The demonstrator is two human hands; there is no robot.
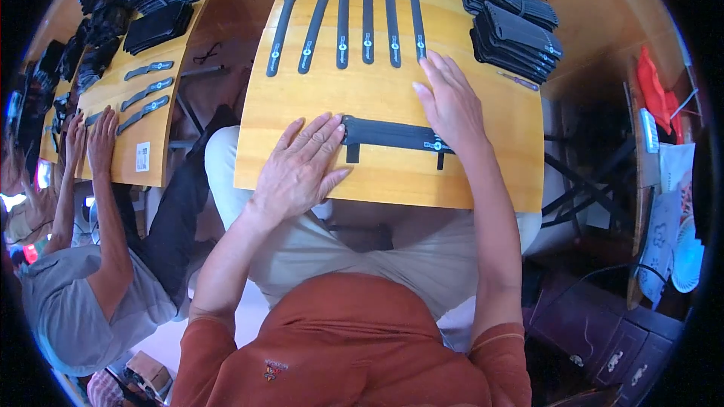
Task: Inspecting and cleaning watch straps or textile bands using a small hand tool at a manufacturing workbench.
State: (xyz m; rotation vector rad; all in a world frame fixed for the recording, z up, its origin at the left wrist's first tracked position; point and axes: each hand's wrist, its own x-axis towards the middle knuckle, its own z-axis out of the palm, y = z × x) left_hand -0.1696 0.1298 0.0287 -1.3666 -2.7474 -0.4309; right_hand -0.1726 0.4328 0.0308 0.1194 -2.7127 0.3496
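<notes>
A wide black fabric band (388, 134) lies crosswise on the wooden table in front of me, two short black tabs sticking out below its near edge. My left hand (298, 167) rests flat beside it, fingers stretched, their tips touching the band's left end. Over the band's right end passes my right hand (452, 104), fingers extended forward and thumb apart. Its fingertips reach the lower end of the rightmost narrow dark strap (417, 24), and whether they press on it I cannot tell. Several similar straps (367, 24) lie in a row to the left of that one.
Stacks of folded black pieces (516, 38) stand at the table's far right, with a small screwdriver-like tool (518, 81) just below. At left, a co-worker's hands (102, 143) work on another table (154, 154) holding straps and black stacks. A cluttered shelf (641, 203) stands right.
</notes>
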